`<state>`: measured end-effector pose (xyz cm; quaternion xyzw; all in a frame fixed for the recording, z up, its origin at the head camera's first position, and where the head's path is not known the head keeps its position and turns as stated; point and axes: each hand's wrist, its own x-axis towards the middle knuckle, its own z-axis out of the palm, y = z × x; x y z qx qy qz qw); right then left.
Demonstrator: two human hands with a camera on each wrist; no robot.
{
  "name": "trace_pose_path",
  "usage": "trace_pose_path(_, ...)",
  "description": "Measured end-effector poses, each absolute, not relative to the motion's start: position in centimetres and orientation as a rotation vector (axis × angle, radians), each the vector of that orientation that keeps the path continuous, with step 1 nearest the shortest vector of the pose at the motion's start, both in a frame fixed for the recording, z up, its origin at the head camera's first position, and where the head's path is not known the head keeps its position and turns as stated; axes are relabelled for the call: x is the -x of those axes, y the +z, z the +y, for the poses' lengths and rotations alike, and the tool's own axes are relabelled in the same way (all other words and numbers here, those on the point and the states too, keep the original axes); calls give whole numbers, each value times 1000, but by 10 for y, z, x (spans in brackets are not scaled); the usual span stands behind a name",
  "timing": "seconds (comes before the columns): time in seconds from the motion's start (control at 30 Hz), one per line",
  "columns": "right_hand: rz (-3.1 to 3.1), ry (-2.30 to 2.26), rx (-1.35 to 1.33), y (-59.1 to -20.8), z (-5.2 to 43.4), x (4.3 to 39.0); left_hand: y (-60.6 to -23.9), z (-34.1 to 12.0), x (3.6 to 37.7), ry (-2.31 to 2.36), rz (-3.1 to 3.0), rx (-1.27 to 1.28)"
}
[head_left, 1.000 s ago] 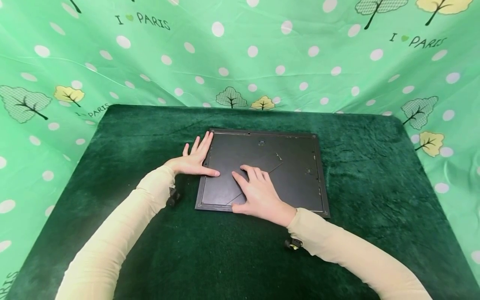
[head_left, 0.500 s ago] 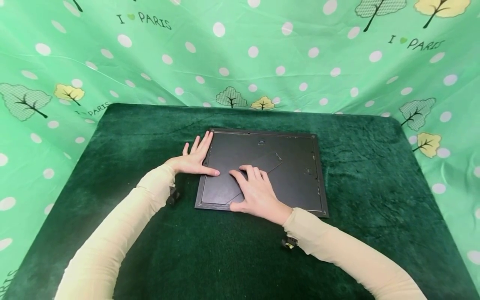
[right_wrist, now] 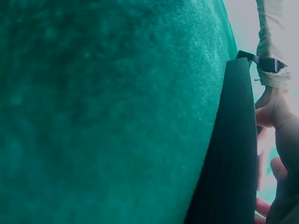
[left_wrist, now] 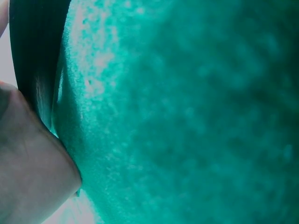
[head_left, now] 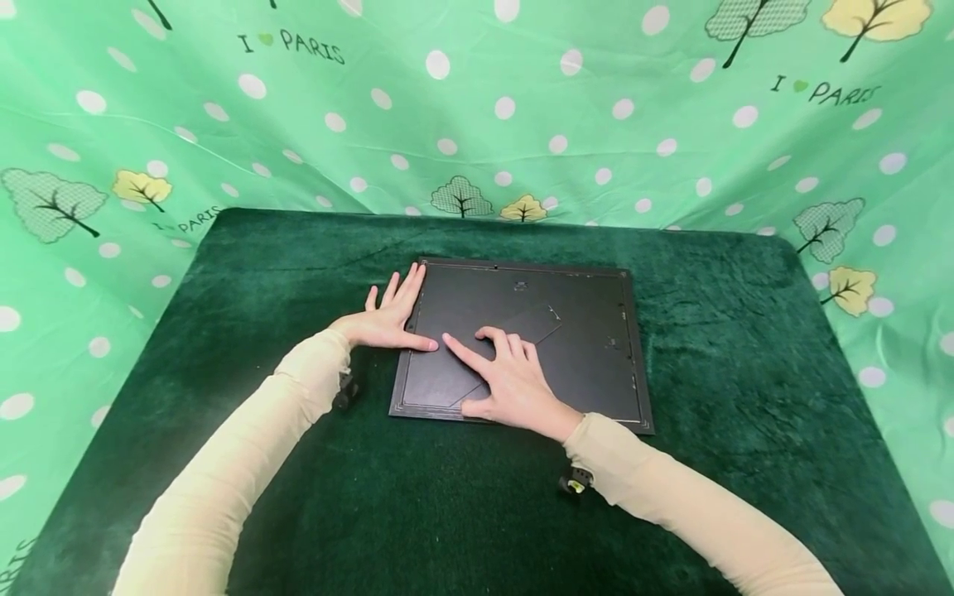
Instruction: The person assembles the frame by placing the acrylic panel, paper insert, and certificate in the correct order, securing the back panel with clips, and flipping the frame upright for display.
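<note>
Now | left hand [head_left: 383,321] flat, fingers straight, pressing left edge of black rectangular picture frame [head_left: 589,348] lying face-down on green velvet bench [head_left: 745,348] | right hand [head_left: 507,382] released, fingers resting on frame's back just right of left hand

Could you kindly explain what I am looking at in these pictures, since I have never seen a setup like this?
A person works with two bare hands and wears three cameras. The wide picture comes from the head; the two blurry close-ups come from the wrists and mostly show green cloth. A black picture frame lies face down on a dark green table cover. The left hand rests flat at the frame's left edge. The right hand lies on the back panel beside the fold-out stand, fingers spread. Neither hand has a grip on anything. A patterned green sheet hangs behind.
</note>
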<state>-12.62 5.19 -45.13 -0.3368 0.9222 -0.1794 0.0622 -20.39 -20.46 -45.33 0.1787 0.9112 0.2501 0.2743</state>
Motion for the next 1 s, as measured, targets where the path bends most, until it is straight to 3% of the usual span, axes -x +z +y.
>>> trace_pose_path(0.57,2527,-690,952,-442,62,142,-453,-205,202,667,2456,-481)
trace_pose_path(1.0,2641,-547,962,-447,56,129,-456,-206,204,677,2454,-478)
